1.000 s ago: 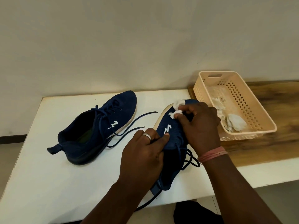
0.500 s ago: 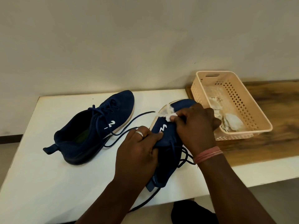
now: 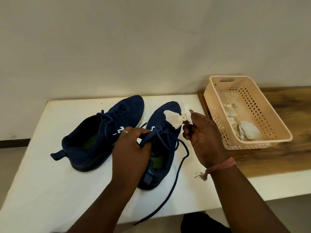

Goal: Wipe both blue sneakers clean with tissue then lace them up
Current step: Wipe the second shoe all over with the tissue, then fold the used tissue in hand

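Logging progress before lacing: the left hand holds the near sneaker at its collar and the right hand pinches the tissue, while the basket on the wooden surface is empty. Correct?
Not quite. The head view shows the basket holds used crumpled tissues. The rest stands: the left hand holds the near sneaker at its collar, and the right hand pinches the tissue.
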